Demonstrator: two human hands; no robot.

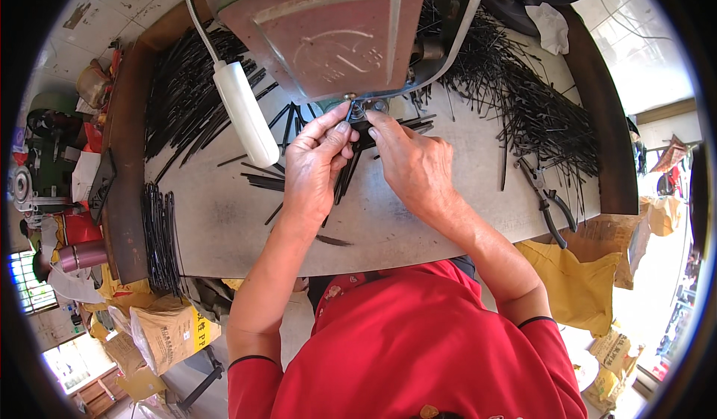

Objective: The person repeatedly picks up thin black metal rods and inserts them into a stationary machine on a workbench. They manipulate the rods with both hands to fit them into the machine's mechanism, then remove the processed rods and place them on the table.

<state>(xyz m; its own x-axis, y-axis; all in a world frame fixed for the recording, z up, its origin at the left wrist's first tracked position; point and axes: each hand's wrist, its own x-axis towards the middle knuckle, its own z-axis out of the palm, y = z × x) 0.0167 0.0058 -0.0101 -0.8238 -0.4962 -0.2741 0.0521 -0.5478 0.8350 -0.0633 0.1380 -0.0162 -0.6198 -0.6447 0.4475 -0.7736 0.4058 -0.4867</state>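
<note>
A reddish-brown machine head (328, 42) hangs over the table, and both my hands meet just under its lower edge. My left hand (315, 166) is closed, thumb against fingers, on a thin black strip (350, 113) pointing up toward the machine. Close beside it, my right hand (418, 166) pinches at the same spot; its fingertips hide what they grip, if anything. Loose black strips (345, 182) lie beneath and between my hands. Left of my left hand hangs a white tube-shaped lamp (246, 113) on a cable.
Long black strips (196, 94) are heaped at the back left, with a tangled pile of thin ones (549, 124) at the right. A strip bundle (159, 232) lies by the left edge. Black-handled pliers (549, 201) rest near right. Raised brown boards (123, 180) border the table (448, 232).
</note>
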